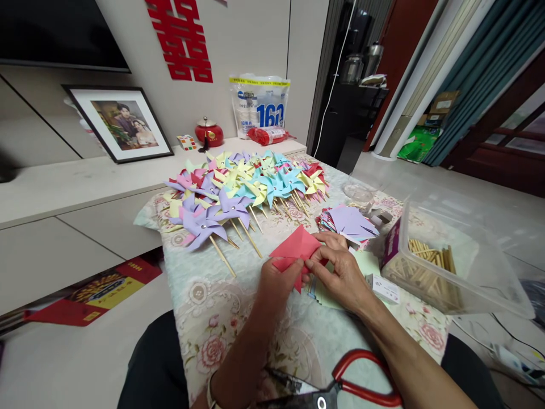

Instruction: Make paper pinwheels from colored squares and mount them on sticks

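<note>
Red paper lies on the floor at far left as a flat printed packet (85, 295), its yellow writing too small to read. Above it a framed photograph (121, 122) leans on the long shelf, under a red paper double-happiness character (183, 37) stuck to the wall. On the flowered tablecloth (204, 318) a heap of finished pastel pinwheels (242, 190) lies on wooden sticks. Behind them stands a white bag (259, 105) printed "160". At table centre the left hand (276, 284) pinches the near edge of a folded red paper sheet (296, 247), the right hand (343, 275) pinching it just beside. Red-handled scissors (353, 386) rest nearest the person. A clear plastic box (451, 267) holds wooden sticks (430, 270) at right.
</note>
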`<state>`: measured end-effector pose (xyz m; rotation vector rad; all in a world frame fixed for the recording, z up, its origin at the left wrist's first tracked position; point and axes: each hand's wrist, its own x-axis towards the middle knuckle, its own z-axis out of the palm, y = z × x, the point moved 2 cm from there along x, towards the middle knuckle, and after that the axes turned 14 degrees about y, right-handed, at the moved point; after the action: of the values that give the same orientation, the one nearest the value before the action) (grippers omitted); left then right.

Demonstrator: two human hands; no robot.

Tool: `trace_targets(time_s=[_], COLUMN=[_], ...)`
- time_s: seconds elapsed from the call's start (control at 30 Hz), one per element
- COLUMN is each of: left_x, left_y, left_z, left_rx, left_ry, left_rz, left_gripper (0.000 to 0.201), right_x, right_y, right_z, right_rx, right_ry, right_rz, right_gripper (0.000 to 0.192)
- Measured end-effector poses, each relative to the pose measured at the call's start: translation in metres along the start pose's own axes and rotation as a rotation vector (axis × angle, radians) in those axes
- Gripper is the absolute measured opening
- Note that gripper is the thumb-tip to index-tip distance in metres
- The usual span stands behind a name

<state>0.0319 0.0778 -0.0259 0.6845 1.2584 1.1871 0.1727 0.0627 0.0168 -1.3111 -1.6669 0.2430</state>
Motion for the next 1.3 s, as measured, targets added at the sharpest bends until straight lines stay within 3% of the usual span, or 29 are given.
trace_targets(time_s=[0.2, 0.3, 0.37, 0.5, 0.67, 0.87, 1.07, 1.3], left_x=[0.001, -0.002, -0.003, -0.006, -0.009, -0.009, -0.009, -0.009], left_y=[0.001, 0.002, 0.003, 0.007, 0.012, 0.012, 0.012, 0.009], left_z=[0.000, -0.003, -0.006, -0.007, -0.008, -0.007, -0.006, -0.007], left_rx=[0.033, 0.043, 0.059, 0.091, 0.144, 0.197, 0.267, 0.256], left_ry=[0.032, 0.011, -0.028, -0.146, -0.241, -0.249, -0.236, -0.222], left_rz=[-0.014, 0.003, -0.018, -0.057, -0.024, -0.017, -0.013, -0.016], left_gripper=[0.017, 0.019, 0.020, 0.020, 0.022, 0.019, 0.013, 0.015], right_x=[0.000, 0.002, 0.002, 0.003, 0.002, -0.001, 0.001, 0.001], right_y=[0.000, 0.002, 0.006, 0.009, 0.009, 0.004, -0.004, -0.004], right_z=[-0.001, -0.004, -0.005, -0.004, -0.009, -0.008, -0.008, -0.006], right_rx=[0.059, 0.183, 0.364, 0.709, 0.868, 0.905, 0.764, 0.658], right_ry=[0.011, 0.109, 0.139, 0.037, 0.052, -0.174, -0.192, -0.167], right_rz=[0.045, 0.193, 0.383, 0.715, 0.909, 0.922, 0.842, 0.759], right_gripper=[0.022, 0.008, 0.032, 0.078, 0.093, 0.102, 0.108, 0.099])
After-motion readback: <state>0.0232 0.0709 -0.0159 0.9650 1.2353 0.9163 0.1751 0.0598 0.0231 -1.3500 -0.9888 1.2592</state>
